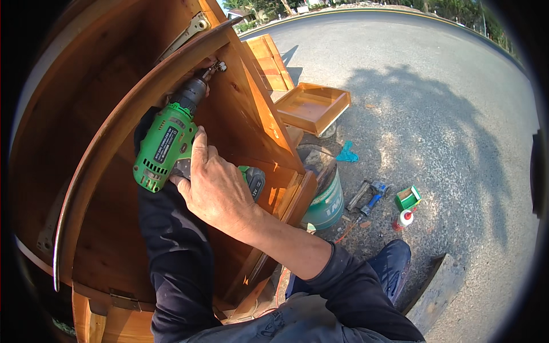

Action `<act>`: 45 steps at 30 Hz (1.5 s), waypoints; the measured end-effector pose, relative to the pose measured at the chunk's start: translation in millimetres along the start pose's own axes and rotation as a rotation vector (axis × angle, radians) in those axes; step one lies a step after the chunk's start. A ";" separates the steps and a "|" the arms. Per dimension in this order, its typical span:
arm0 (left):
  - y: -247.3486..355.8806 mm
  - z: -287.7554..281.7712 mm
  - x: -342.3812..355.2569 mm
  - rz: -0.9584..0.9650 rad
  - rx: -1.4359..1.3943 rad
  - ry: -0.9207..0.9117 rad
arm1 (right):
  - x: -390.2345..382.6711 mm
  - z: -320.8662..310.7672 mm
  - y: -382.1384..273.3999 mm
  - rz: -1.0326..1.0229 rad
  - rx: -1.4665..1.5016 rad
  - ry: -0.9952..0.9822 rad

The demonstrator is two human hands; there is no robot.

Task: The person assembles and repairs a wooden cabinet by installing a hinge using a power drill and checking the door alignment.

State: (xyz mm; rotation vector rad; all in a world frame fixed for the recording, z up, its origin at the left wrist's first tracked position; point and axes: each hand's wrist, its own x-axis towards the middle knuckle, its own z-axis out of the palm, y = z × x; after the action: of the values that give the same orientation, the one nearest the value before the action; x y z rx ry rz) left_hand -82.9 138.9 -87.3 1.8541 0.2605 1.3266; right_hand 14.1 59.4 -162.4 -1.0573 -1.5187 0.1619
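My right hand (220,191) is wrapped around the grip of a green cordless drill (166,143). The drill points up and away, its chuck (191,93) close to a small metal fitting (219,66) on the inner face of a wooden cabinet panel (251,103). My left arm, in a dark sleeve, reaches up inside the wooden cabinet (108,171). Only parts of my left hand (206,64) show behind the chuck, its fingers bent close to the fitting; what they hold is hidden. A curved wooden rail (128,108) crosses in front of both.
A wooden drawer (311,108) rests right of the cabinet, above a teal bucket (326,206). On the asphalt lie a blue glove (347,152), a blue air nailer (373,200), a green box (408,198), a white-and-red bottle (404,219) and a wooden plank (437,291).
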 end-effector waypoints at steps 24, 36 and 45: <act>3.2 8.8 8.3 0.041 0.042 -0.014 | -1.1 3.7 2.6 -0.012 -0.008 0.056; 26.6 -11.6 -9.5 0.162 0.014 0.041 | 5.5 14.5 -4.9 -0.034 -0.093 0.138; 26.4 -15.7 -40.4 0.128 0.252 0.238 | 6.4 14.1 -9.0 0.025 -0.057 0.146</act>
State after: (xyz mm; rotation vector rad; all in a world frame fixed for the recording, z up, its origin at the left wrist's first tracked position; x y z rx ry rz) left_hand -121.0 106.1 -94.7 1.9438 0.4577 1.6704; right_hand -1.7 65.0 -155.9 -1.1090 -1.3858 0.0575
